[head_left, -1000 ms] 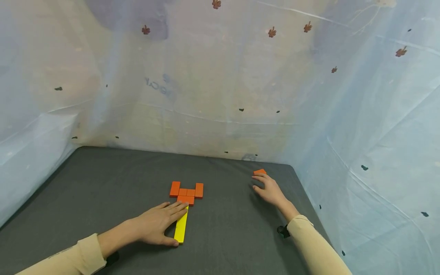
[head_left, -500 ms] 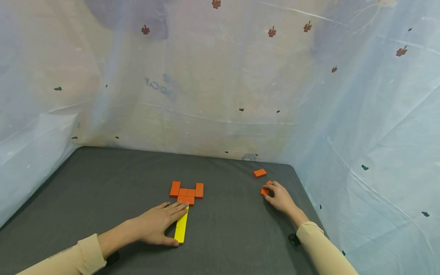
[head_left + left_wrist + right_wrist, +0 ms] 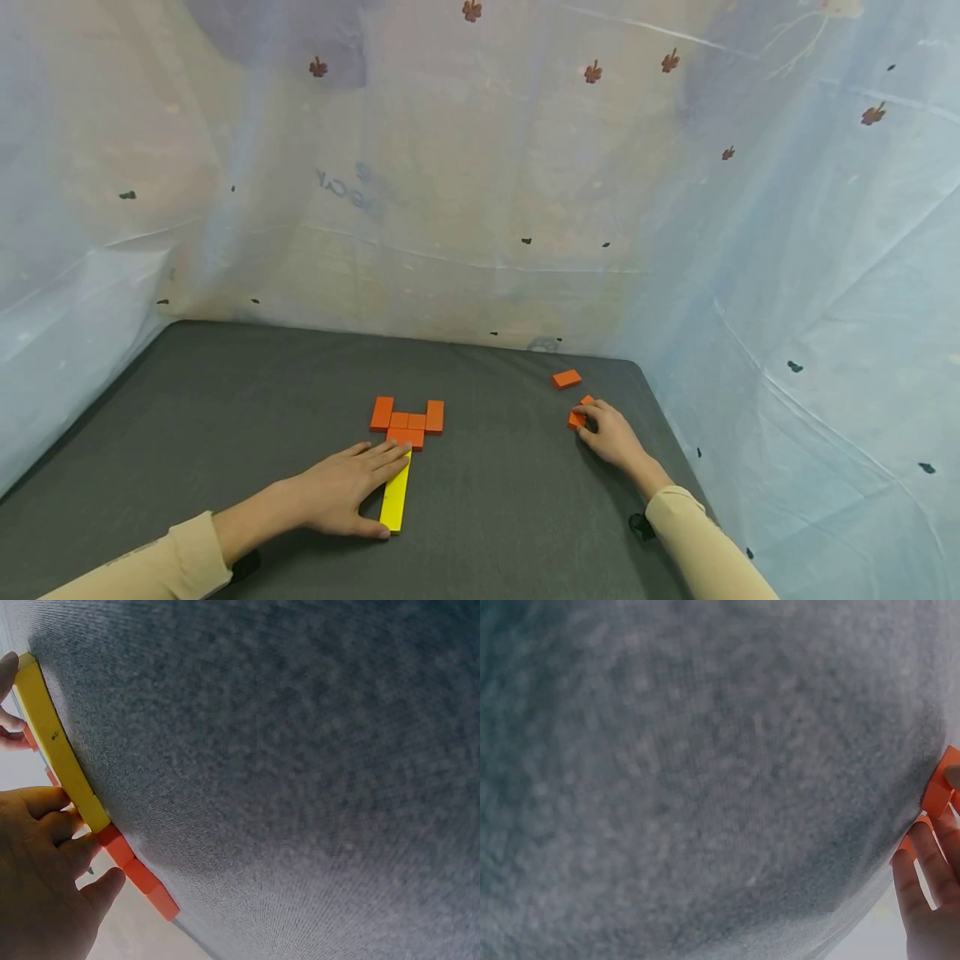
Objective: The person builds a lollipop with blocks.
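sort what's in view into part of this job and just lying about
Part of the job:
yellow strip, touched by the left hand
grouped blocks
held block, in the right hand
lone block, probably

Just there:
sheet, backdrop
wrist gear, worn

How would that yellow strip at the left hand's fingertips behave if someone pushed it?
The yellow strip is probably stiff, judging by its straight edges. Lying flat, it would likely slide rather than roll or tip. Pushed endwise toward the adjoining orange block, it might shove that along.
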Motion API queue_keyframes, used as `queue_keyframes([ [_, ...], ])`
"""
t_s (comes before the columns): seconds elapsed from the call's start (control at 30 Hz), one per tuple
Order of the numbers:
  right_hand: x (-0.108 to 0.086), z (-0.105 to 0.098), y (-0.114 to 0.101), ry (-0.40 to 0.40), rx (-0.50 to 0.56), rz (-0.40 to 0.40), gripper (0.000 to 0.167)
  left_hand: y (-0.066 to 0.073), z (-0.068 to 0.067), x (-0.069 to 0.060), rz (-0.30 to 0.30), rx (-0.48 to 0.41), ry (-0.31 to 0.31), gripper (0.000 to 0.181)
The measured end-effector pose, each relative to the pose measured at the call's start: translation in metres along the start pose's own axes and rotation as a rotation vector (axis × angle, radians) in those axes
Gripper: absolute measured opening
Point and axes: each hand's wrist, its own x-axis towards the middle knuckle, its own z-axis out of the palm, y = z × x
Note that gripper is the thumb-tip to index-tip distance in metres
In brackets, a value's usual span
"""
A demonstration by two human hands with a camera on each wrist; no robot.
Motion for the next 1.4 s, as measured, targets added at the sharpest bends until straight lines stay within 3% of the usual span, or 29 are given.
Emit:
queue_keyframes([
  [0.5, 0.009, 0.004, -0.024, 0.05, 0.075, -0.028, 0.036, 0.0, 0.0, 0.0, 0.003, 0.013, -0.006, 0.107],
  [1.1, 0.051, 0.022, -0.099, 0.075, 0.259, -0.089, 0.037, -0.001, 0.001, 0.0, 0.006, 0.019, -0.001, 0.107],
  [1.4, 0.071, 0.033, -0.14, 0.055, 0.276, -0.162, 0.035, -0.002, 0.002, 0.002, 0.009, 0.018, 0.01, 0.107],
])
